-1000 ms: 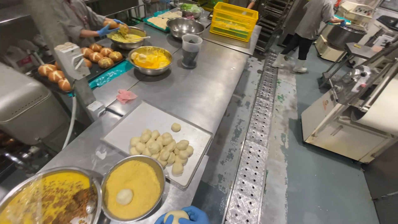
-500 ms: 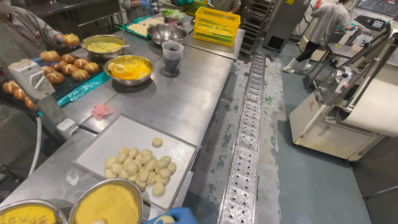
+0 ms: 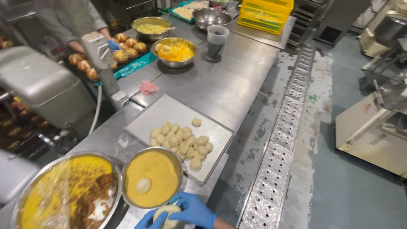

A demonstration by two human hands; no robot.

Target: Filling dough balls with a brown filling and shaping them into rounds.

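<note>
Both blue-gloved hands, right hand [image 3: 194, 208] and left hand [image 3: 147, 220], cup a pale round dough ball [image 3: 168, 213] for shaping, just below the steel bowl of yellow crumbs [image 3: 152, 176], handy for coating.

Packaging/labels/signs/screens, head view:
- Yellow plastic crate [image 3: 265, 15], slatted sides, rectangular; far end of steel counter, top centre, just beside a steel bowl.
- Clear plastic film [image 3: 51, 199], crinkled, draped over lower-left part of big bowl at bottom left; yellow mix shows thru.
- No boxes, bags or cartons seen.
- No labels, signs or screens legible or discernible anywhere; machines at right too blurred to tell.
</note>
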